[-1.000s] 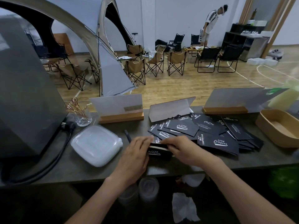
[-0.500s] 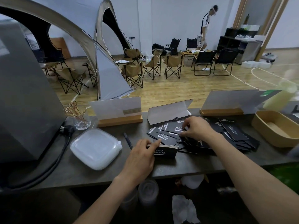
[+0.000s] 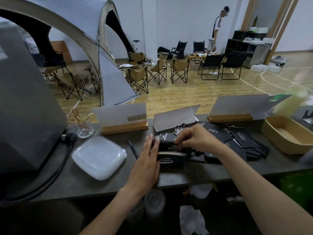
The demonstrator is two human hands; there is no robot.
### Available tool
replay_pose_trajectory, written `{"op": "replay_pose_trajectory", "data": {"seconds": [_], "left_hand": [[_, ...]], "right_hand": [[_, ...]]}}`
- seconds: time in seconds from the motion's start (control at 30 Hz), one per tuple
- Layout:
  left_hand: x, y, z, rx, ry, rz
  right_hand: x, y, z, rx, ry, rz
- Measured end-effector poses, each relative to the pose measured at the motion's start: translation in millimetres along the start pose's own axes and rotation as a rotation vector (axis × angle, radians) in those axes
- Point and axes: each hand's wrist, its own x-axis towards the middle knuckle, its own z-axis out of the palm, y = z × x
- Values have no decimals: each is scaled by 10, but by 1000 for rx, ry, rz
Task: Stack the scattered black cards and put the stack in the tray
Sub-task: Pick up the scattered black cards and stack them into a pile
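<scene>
A stack of black cards (image 3: 171, 159) with white lettering lies on the dark counter near the front edge. My left hand (image 3: 145, 163) rests flat against the stack's left side, fingers straight. My right hand (image 3: 194, 139) holds a black card (image 3: 166, 144) just above and behind the stack, its left end touching my left fingertips. Several more black cards (image 3: 243, 139) lie scattered and overlapping to the right. The tan tray (image 3: 286, 133) stands at the right end of the counter, with nothing in it.
A clear plastic lid (image 3: 99, 156) and a black pen (image 3: 133, 150) lie left of the stack. Two wooden sign holders (image 3: 124, 128) (image 3: 230, 118), a folded card stand (image 3: 176, 118), a glass of picks (image 3: 83, 128) and a grey box with cable (image 3: 25, 106) line the counter.
My right hand picked a card from the scattered pile and carried it left to above the stack. My left hand stayed at the stack's left side and straightened its fingers.
</scene>
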Motion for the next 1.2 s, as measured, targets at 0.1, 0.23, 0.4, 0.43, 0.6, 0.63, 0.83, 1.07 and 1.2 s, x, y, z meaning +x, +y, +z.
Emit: {"op": "replay_pose_trajectory", "data": {"seconds": [0.1,0.23,0.4,0.43,0.6,0.63,0.83,1.07,1.2], "left_hand": [[-16,8,3,14,-4,32],[-68,17,-7,16,-4,30],[-11,30,-5,51,-60,75],[-1,29,-13,59,-80,91],[52,164,-45,37,-125,145],[76,224,-21,36,-139,156],[232,555,231,24,-168,183],[253,774,349,11,-139,186],[237,873,399,24,-141,162]], "right_hand": [[-154,-21,123,118,-170,18],[-250,59,76,299,-332,95],[-301,30,31,263,-283,65],[-304,30,-49,224,-194,47],[-397,239,-790,-46,361,121],[-440,301,-905,-117,349,159],[-713,542,-1048,-476,105,352],[-848,874,-859,-640,176,349],[-884,815,-875,-456,313,208]]}}
